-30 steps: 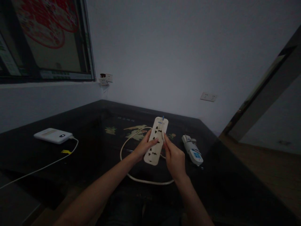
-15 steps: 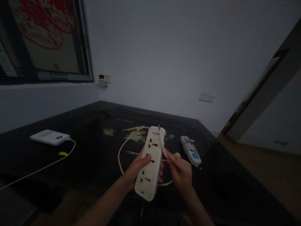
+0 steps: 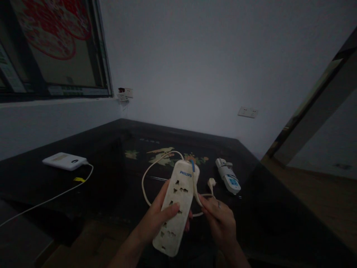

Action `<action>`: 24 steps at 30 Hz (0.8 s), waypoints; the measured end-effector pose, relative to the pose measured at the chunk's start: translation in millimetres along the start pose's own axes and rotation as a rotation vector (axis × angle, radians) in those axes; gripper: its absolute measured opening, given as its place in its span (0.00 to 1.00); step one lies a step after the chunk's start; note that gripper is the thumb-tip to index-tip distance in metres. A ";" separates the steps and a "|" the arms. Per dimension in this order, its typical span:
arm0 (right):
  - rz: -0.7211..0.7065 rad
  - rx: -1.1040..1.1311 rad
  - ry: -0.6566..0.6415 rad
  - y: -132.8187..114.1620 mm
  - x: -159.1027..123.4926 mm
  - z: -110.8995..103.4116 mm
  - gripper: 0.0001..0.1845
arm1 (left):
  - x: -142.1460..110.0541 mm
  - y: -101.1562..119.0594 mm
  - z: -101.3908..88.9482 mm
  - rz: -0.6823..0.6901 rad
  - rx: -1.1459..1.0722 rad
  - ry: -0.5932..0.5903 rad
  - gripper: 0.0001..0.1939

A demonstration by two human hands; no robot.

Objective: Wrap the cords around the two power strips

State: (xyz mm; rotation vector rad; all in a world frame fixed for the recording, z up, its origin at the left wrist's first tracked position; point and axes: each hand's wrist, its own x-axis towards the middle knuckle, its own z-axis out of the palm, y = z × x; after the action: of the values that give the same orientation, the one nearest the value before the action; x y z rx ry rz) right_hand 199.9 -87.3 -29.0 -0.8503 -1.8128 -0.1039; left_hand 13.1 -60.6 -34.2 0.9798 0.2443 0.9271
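Note:
My left hand (image 3: 157, 214) is closed around a white Philips power strip (image 3: 182, 182), its thumb lying on the socket face. The strip tilts up above the near edge of the table. In my right hand (image 3: 220, 219) a pale cable (image 3: 197, 196) is pinched beside the strip's right side. A blue piece (image 3: 192, 165) shows at the top of that cable. Part of the cable loops (image 3: 143, 178) out on the left and back to the strip's top end. The plug (image 3: 212, 182) lies on the table just beyond my right hand.
A second power strip (image 3: 231, 182), wrapped in its grey cord, rests on the dark table (image 3: 111, 149) to the right. On the left lies a white power bank (image 3: 65, 160) with a white cable and yellow tag (image 3: 79, 179). Wall sockets (image 3: 247, 112) are behind.
The power strip and both hands have come lower and nearer in view. The plug, partly hidden by my right hand before, now shows. Both grips stay the same.

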 end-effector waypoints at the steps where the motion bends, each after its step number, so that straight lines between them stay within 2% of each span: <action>1: -0.020 -0.015 -0.007 0.8 -1.3 -0.5 0.17 | -2.6 3.0 -1.4 -0.019 0.044 0.030 0.34; 7: -0.086 -0.005 -0.091 3.3 0.4 -7.8 0.19 | -10.9 11.6 -4.7 -0.086 0.083 0.032 0.38; 15: 0.009 0.104 -0.197 14.6 3.2 -13.6 0.16 | -7.6 4.4 -6.3 -0.110 -0.054 -0.063 0.38; 24: 0.157 0.074 -0.238 3.9 7.9 -16.3 0.14 | -8.2 5.2 -5.4 -0.100 0.073 0.122 0.38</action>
State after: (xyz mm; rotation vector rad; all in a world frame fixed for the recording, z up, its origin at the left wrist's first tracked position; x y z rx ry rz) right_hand 213.8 -87.8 -16.7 -0.9816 -1.9482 0.1713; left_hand 2.2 -62.4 -34.8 0.9699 0.4292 0.8926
